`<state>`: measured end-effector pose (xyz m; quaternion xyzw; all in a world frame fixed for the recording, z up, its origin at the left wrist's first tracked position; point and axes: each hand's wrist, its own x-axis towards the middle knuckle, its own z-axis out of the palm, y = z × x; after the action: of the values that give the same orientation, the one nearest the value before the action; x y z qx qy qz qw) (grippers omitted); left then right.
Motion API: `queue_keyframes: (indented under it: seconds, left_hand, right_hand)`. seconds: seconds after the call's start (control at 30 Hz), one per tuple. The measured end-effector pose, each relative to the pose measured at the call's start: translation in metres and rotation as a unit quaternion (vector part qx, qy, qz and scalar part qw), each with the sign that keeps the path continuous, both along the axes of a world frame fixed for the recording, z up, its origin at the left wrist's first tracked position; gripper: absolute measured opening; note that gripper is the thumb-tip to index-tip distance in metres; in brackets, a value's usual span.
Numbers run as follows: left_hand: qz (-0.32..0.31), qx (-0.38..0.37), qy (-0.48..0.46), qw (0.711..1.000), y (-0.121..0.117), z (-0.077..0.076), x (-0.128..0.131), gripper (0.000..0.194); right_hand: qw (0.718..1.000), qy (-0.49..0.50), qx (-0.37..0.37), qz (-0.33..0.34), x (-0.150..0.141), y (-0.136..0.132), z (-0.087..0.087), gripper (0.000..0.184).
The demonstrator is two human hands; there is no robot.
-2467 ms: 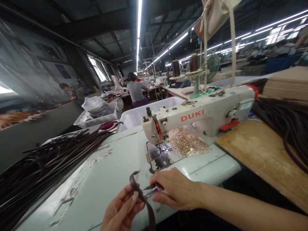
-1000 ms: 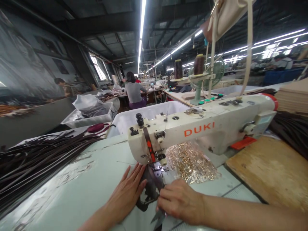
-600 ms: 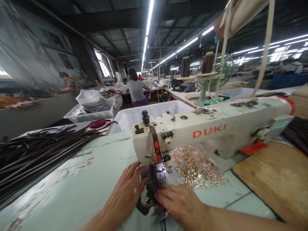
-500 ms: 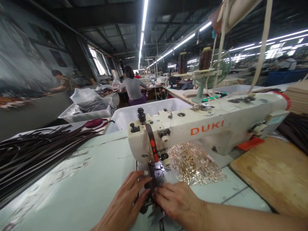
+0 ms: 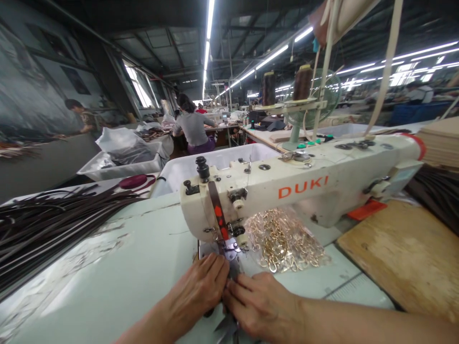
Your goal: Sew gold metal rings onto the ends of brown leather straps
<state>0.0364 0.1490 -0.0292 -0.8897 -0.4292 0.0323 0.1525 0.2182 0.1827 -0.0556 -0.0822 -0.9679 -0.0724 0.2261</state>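
A white DUKI sewing machine (image 5: 301,191) stands on the pale green table (image 5: 118,267). Both my hands meet fingertip to fingertip just in front of its needle and presser foot (image 5: 229,246). My left hand (image 5: 199,294) is curled, its fingers pressing a dark brown strap (image 5: 234,270) onto the machine bed. My right hand (image 5: 263,306) is closed, pinching the same strap from the right. The metal tips of thread snips (image 5: 225,327) stick out from under its palm. Most of the strap is hidden beneath the hands.
A heap of gold chain and rings (image 5: 283,239) lies behind the needle. Long dark straps (image 5: 53,224) are piled at the left and more lie at the far right (image 5: 435,191). A wooden board (image 5: 398,253) is at the right, white bins (image 5: 215,165) behind. Other people work at far tables.
The strap went from being held up and snipped near the table edge to lying under the presser foot. Both hands moved forward to the needle and closed together over it.
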Motion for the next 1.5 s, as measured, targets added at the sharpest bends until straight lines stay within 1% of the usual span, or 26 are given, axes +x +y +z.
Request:
queue_keyframes:
  seconds: [0.03, 0.1, 0.13, 0.2, 0.23, 0.27, 0.33, 0.4, 0.5, 0.6, 0.67, 0.73, 0.83, 0.87, 0.93, 1.0, 1.07, 1.13, 1.17, 1.2, 1.23, 1.27, 1.33, 1.37, 1.43, 1.5]
  left_hand:
    - [0.006, -0.005, -0.017, 1.0, 0.002, -0.001, -0.002, 0.021]
    - [0.045, -0.012, -0.102, 0.994, 0.006, -0.004, -0.01, 0.019]
    - [0.082, -0.014, -0.162, 0.983, 0.008, -0.006, -0.015, 0.016]
    - [0.16, -0.013, -0.272, 0.949, 0.011, -0.009, -0.024, 0.013]
    - [0.178, -0.009, -0.302, 0.937, 0.011, -0.01, -0.028, 0.013]
    - [0.168, -0.005, -0.313, 0.935, 0.01, -0.011, -0.029, 0.015]
    - [0.093, -0.004, -0.294, 0.951, 0.007, -0.013, -0.028, 0.021]
    - [0.02, 0.0, -0.251, 0.968, 0.004, -0.013, -0.022, 0.027]
    - [-0.027, 0.023, -0.161, 0.986, 0.0, -0.01, -0.009, 0.029]
    - [-0.05, 0.045, -0.086, 0.994, 0.0, -0.009, -0.003, 0.028]
    - [-0.04, 0.042, -0.088, 0.994, 0.001, -0.01, -0.006, 0.027]
    - [0.006, 0.032, -0.142, 0.989, 0.003, -0.012, -0.011, 0.026]
    - [0.112, 0.019, -0.264, 0.958, 0.005, -0.014, -0.02, 0.019]
    - [0.127, 0.01, -0.288, 0.949, 0.005, -0.014, -0.022, 0.017]
    - [0.109, -0.002, -0.289, 0.951, 0.004, -0.016, -0.025, 0.019]
    - [0.047, 0.001, -0.239, 0.97, 0.002, -0.018, -0.025, 0.028]
    - [-0.008, 0.025, -0.178, 0.984, 0.001, -0.019, -0.023, 0.034]
    - [-0.026, 0.031, -0.138, 0.99, 0.001, -0.019, -0.018, 0.03]
    - [-0.019, 0.029, -0.135, 0.99, 0.001, -0.018, -0.015, 0.026]
    - [0.001, 0.022, -0.144, 0.989, 0.001, -0.017, -0.013, 0.023]
    - [0.027, 0.01, -0.162, 0.986, 0.0, -0.016, -0.011, 0.019]
    - [0.054, -0.006, -0.188, 0.981, 0.0, -0.015, -0.01, 0.017]
    - [0.103, -0.043, -0.242, 0.964, -0.001, -0.013, -0.009, 0.015]
    - [0.12, -0.065, -0.263, 0.955, -0.001, -0.012, -0.01, 0.015]
    - [0.138, -0.105, -0.293, 0.94, -0.001, -0.01, -0.012, 0.016]
    - [0.147, -0.127, -0.319, 0.928, -0.001, -0.008, -0.015, 0.014]
  right_hand:
    - [1.0, -0.003, 0.0, 0.004, 0.002, 0.0, -0.001, 0.012]
    - [1.0, -0.001, 0.006, 0.006, 0.005, 0.001, -0.002, 0.013]
    - [1.0, 0.003, 0.009, 0.006, 0.007, 0.001, -0.003, 0.014]
    - [1.0, 0.01, 0.013, 0.002, 0.009, 0.001, -0.002, 0.015]
    - [1.0, 0.012, 0.014, 0.002, 0.009, 0.001, -0.002, 0.015]
    - [1.0, 0.012, 0.015, 0.002, 0.01, 0.001, -0.002, 0.015]
    - [1.0, 0.007, 0.018, -0.002, 0.009, 0.001, -0.002, 0.015]
    - [1.0, -0.004, 0.021, -0.006, 0.008, 0.0, -0.002, 0.013]
    - [0.999, -0.022, 0.023, -0.004, 0.007, 0.0, -0.002, 0.011]
    - [0.999, -0.037, 0.022, 0.001, 0.009, 0.001, 0.003, 0.011]
    - [0.999, -0.047, 0.019, 0.011, 0.011, 0.004, 0.008, 0.011]
    - [0.998, -0.054, 0.012, 0.025, 0.015, 0.007, 0.013, 0.012]
    - [0.997, -0.063, -0.014, 0.032, 0.02, 0.01, 0.021, 0.011]
    - [0.997, -0.067, -0.025, 0.031, 0.022, 0.01, 0.024, 0.011]
    - [0.995, -0.081, -0.046, 0.032, 0.024, 0.011, 0.028, 0.011]
    - [0.992, -0.095, -0.069, 0.038, 0.027, 0.012, 0.032, 0.011]
    - [0.989, -0.103, -0.095, 0.044, 0.029, 0.016, 0.036, 0.011]
    - [0.983, -0.108, -0.132, 0.063, 0.029, 0.023, 0.038, 0.013]
    - [0.98, -0.102, -0.16, 0.062, 0.029, 0.027, 0.038, 0.013]
    - [0.976, -0.092, -0.191, 0.045, 0.028, 0.03, 0.038, 0.013]
    - [0.972, -0.076, -0.22, 0.009, 0.027, 0.034, 0.038, 0.016]
    - [0.967, -0.057, -0.245, -0.04, 0.026, 0.036, 0.037, 0.023]
    - [0.955, -0.006, -0.265, -0.131, 0.023, 0.038, 0.034, 0.038]
    - [0.954, 0.013, -0.262, -0.142, 0.022, 0.037, 0.032, 0.042]
    - [0.964, 0.026, -0.244, -0.098, 0.019, 0.032, 0.028, 0.043]
    - [0.976, -0.001, -0.215, -0.042, 0.018, 0.026, 0.023, 0.039]
